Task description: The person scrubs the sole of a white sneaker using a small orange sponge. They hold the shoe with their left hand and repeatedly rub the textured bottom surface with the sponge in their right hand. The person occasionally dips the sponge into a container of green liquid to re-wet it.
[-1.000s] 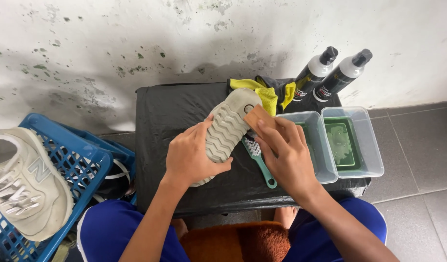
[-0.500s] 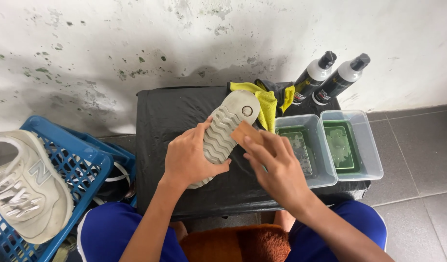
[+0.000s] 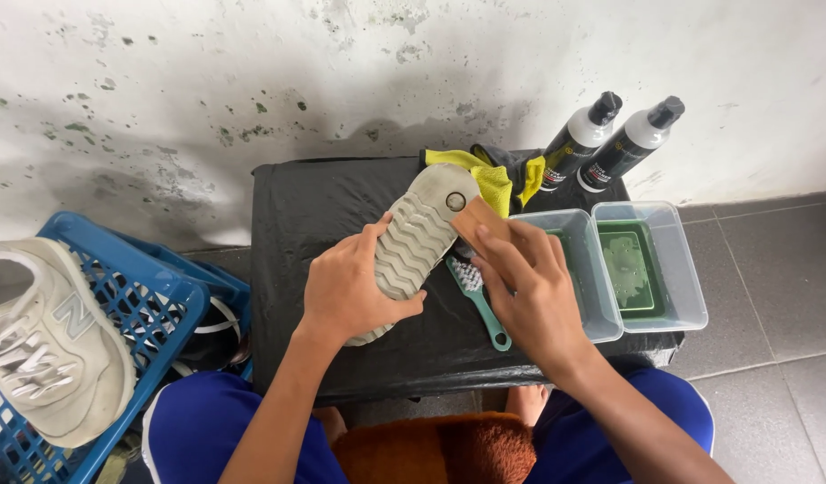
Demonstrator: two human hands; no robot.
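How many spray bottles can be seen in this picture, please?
2. One black-and-white plastic spray bottle stands against the wall behind the clear plastic tubs; the second black-and-white spray bottle stands just right of it. The yellow cloth could hide more.

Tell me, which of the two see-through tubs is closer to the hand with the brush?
The left tub. The right hand, holding a wooden brush, reaches its rim, while the other tub sits farther right, beyond it.
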